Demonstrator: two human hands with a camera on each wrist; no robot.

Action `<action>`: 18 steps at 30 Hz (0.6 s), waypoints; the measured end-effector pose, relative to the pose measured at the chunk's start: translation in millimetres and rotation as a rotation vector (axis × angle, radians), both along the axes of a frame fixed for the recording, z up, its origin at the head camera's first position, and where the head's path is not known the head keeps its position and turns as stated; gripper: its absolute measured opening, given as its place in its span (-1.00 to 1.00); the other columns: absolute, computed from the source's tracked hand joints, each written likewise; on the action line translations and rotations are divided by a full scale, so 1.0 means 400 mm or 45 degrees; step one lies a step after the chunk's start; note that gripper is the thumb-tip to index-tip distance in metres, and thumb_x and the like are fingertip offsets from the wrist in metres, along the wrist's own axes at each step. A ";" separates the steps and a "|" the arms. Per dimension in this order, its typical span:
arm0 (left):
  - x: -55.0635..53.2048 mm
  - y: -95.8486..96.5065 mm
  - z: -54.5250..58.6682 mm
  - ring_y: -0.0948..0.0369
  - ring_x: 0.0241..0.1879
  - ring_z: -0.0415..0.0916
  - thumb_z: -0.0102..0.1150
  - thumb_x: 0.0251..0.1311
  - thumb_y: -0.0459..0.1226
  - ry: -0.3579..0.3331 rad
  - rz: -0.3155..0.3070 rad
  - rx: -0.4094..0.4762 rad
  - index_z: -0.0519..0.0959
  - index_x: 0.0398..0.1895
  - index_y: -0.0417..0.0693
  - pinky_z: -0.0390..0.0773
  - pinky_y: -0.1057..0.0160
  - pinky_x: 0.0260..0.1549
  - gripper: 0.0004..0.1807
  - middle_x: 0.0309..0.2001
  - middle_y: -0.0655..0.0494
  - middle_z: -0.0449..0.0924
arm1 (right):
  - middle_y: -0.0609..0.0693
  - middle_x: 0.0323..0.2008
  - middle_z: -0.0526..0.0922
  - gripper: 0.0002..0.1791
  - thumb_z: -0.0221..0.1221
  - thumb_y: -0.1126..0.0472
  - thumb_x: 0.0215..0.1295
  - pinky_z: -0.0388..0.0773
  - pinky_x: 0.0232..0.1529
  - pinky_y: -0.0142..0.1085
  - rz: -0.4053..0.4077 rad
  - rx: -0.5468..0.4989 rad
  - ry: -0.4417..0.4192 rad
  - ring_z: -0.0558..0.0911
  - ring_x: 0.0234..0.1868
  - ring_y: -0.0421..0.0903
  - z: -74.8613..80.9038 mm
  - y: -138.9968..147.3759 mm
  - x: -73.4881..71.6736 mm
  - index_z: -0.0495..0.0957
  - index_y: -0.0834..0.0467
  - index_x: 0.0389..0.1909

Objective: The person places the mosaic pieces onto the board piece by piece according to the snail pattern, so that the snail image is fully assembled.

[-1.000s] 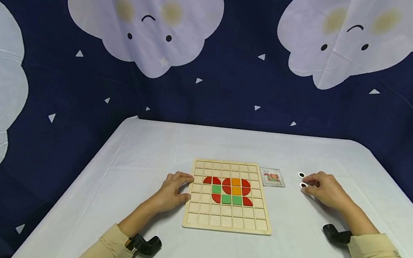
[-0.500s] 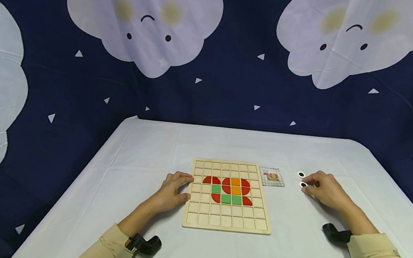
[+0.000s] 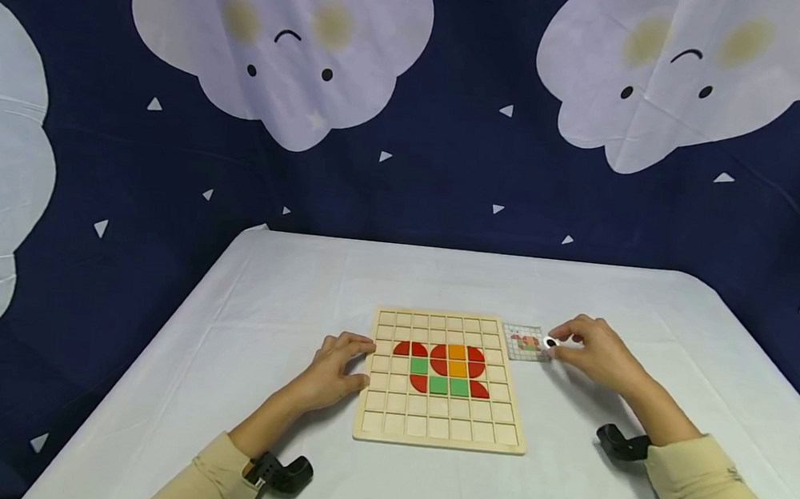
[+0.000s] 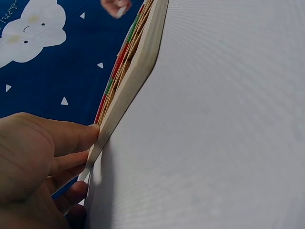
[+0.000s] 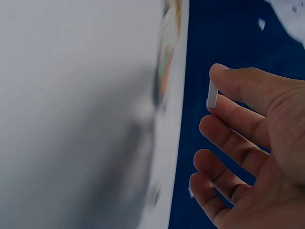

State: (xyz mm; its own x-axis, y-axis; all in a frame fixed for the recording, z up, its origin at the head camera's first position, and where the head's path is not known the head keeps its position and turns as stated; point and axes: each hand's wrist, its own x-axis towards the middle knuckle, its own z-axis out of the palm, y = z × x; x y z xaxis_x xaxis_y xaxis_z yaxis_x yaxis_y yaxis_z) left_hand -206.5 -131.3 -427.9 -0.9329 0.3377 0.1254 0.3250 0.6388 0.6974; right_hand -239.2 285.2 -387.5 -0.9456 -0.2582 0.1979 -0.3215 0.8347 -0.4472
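My right hand (image 3: pixel 600 353) pinches a white eye tile with a black oval (image 3: pixel 551 343) between thumb and fingertip, at the right edge of the pattern card (image 3: pixel 519 344). The tile (image 5: pixel 212 94) shows edge-on in the right wrist view, the other fingers loosely bent. My left hand (image 3: pixel 332 371) touches the left edge of the wooden grid board (image 3: pixel 440 428) with thumb and fingertips. On the board lie red quarter-round tiles (image 3: pixel 418 383), green square tiles (image 3: pixel 438 385) and orange square tiles (image 3: pixel 457 352). The second eye tile is hidden behind my right hand in the head view.
The board and card lie on a white-covered table (image 3: pixel 296 272). Behind it hangs a dark blue cloth (image 3: pixel 447 206) with white clouds and small triangles. Each wrist carries a black camera mount, such as the right wrist mount (image 3: pixel 618 443).
My right hand has lifted one eye tile and moved it left, from the pair on the table to beside the pattern card. My left hand stays at the board's edge.
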 end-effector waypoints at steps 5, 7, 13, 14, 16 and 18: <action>0.000 0.001 0.002 0.10 0.08 0.19 0.25 0.04 -0.36 -0.003 -0.003 -0.001 0.50 0.12 -0.16 0.18 0.09 0.03 -0.51 0.19 0.05 0.40 | 0.06 -0.22 0.62 -0.72 0.30 0.14 0.11 0.34 -0.17 -0.17 0.076 -0.031 -0.018 0.46 -0.13 0.07 0.029 -0.101 -0.018 0.65 0.15 -0.16; 0.000 0.001 0.004 0.11 0.08 0.19 0.25 0.05 -0.35 -0.013 0.001 0.004 0.50 0.13 -0.15 0.18 0.09 0.04 -0.51 0.20 0.07 0.40 | 0.04 -0.23 0.61 -0.73 0.30 0.14 0.10 0.37 -0.14 -0.14 0.099 -0.043 -0.031 0.45 -0.11 0.05 0.033 -0.141 -0.025 0.66 0.13 -0.17; 0.000 0.001 0.006 0.12 0.09 0.19 0.25 0.05 -0.35 -0.022 0.008 0.007 0.50 0.13 -0.14 0.19 0.08 0.05 -0.51 0.20 0.08 0.40 | -0.02 -0.23 0.60 -0.74 0.31 0.12 0.10 0.38 -0.12 -0.16 0.144 -0.063 -0.075 0.44 -0.10 -0.02 0.034 -0.252 -0.042 0.66 0.09 -0.17; 0.000 0.001 0.005 0.12 0.09 0.19 0.25 0.05 -0.35 -0.023 0.010 0.006 0.50 0.13 -0.14 0.19 0.08 0.05 -0.51 0.20 0.08 0.40 | -0.02 -0.23 0.60 -0.73 0.30 0.11 0.11 0.37 -0.13 -0.17 0.158 -0.062 -0.080 0.44 -0.12 -0.02 0.032 -0.268 -0.046 0.65 0.09 -0.16; 0.000 0.001 0.005 0.12 0.08 0.19 0.25 0.05 -0.35 -0.024 0.014 0.005 0.50 0.13 -0.14 0.19 0.08 0.05 -0.51 0.20 0.08 0.40 | -0.01 -0.22 0.59 -0.73 0.29 0.11 0.12 0.36 -0.15 -0.20 0.188 -0.057 -0.091 0.43 -0.13 -0.03 0.029 -0.299 -0.053 0.65 0.10 -0.15; 0.000 0.001 0.004 0.12 0.08 0.19 0.25 0.05 -0.35 -0.024 0.016 0.005 0.51 0.13 -0.14 0.19 0.08 0.05 -0.51 0.20 0.08 0.40 | -0.02 -0.21 0.59 -0.74 0.28 0.11 0.14 0.35 -0.18 -0.22 0.213 -0.060 -0.105 0.41 -0.15 -0.04 0.024 -0.327 -0.062 0.64 0.09 -0.15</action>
State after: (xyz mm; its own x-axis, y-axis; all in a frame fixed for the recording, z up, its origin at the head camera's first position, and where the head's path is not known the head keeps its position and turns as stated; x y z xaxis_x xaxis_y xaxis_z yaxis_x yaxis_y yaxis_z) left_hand -206.3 -130.8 -426.4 -0.9393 0.3252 0.1090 0.3034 0.6398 0.7061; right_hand -264.1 154.5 -378.1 -0.9039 -0.4052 0.1371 -0.4145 0.7505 -0.5147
